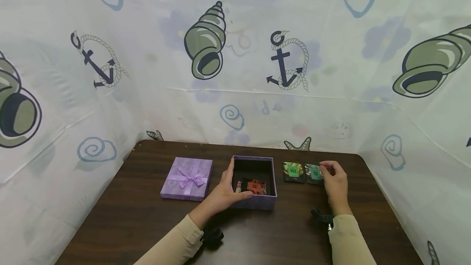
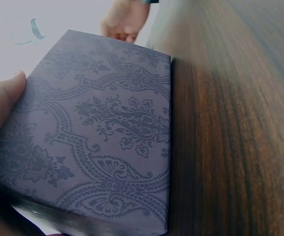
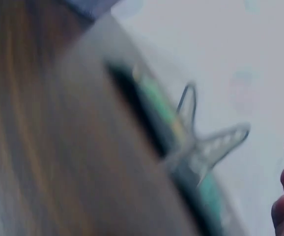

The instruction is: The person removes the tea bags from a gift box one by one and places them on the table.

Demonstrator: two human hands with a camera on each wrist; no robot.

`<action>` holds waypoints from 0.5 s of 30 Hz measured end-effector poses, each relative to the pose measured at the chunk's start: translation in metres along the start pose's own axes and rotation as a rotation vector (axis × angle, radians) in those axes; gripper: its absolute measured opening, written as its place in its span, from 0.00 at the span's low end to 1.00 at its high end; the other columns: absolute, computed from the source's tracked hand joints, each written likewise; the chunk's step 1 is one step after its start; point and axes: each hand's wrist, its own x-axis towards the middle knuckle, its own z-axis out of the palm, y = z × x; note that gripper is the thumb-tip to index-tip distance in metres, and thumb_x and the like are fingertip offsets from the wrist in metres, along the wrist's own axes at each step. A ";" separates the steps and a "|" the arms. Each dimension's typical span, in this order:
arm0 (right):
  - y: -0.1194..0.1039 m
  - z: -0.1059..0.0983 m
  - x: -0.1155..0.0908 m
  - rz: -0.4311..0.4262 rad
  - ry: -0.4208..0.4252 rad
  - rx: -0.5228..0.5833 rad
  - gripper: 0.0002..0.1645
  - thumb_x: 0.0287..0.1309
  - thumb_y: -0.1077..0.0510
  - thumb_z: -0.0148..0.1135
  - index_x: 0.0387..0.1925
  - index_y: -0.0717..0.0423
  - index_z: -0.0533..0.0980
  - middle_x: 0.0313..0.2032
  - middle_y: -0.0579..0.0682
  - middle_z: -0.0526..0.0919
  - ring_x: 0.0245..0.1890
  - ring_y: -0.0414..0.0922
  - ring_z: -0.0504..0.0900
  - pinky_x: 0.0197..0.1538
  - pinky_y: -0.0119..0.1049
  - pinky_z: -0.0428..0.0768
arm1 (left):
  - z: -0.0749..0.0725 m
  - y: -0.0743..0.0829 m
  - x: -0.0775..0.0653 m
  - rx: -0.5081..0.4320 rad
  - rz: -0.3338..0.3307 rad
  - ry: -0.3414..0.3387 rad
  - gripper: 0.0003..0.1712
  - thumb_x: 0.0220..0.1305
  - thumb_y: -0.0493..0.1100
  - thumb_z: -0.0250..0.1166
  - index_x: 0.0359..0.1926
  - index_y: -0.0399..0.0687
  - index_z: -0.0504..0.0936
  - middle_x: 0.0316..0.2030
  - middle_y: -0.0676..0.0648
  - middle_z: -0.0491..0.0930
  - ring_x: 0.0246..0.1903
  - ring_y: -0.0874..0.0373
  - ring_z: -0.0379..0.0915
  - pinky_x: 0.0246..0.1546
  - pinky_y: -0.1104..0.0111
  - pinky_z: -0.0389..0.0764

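Our left hand rests at the near left corner of the purple box, fingers spread wide along its wall, with a red-printed card inside. Our right hand bends its fingers to the teal card, beside the green-and-yellow card on the table; we cannot tell whether they pinch it.

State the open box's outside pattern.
Open box: darker floral scrollwork on purple, clearest in left wrist view.
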 end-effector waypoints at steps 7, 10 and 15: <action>-0.044 0.003 -0.007 -0.120 -0.178 0.019 0.16 0.79 0.53 0.66 0.58 0.59 0.83 0.49 0.50 0.84 0.44 0.39 0.78 0.45 0.27 0.76 | 0.000 0.001 -0.001 0.005 -0.004 0.002 0.80 0.57 0.75 0.78 0.89 0.71 0.27 0.88 0.36 0.39 0.81 0.25 0.56 0.72 0.27 0.66; -0.064 0.006 -0.009 -0.170 -0.250 0.009 0.15 0.80 0.52 0.65 0.57 0.58 0.83 0.49 0.52 0.83 0.44 0.42 0.79 0.45 0.28 0.77 | 0.000 0.001 -0.001 0.000 -0.001 0.003 0.80 0.57 0.75 0.78 0.89 0.71 0.27 0.88 0.35 0.39 0.81 0.25 0.55 0.72 0.27 0.65; -0.098 0.015 -0.013 -0.234 -0.358 0.014 0.14 0.81 0.51 0.63 0.56 0.56 0.82 0.50 0.59 0.82 0.44 0.47 0.80 0.45 0.32 0.79 | -0.002 0.002 -0.001 -0.003 0.004 0.000 0.79 0.57 0.74 0.78 0.89 0.72 0.27 0.88 0.35 0.39 0.80 0.25 0.57 0.72 0.27 0.67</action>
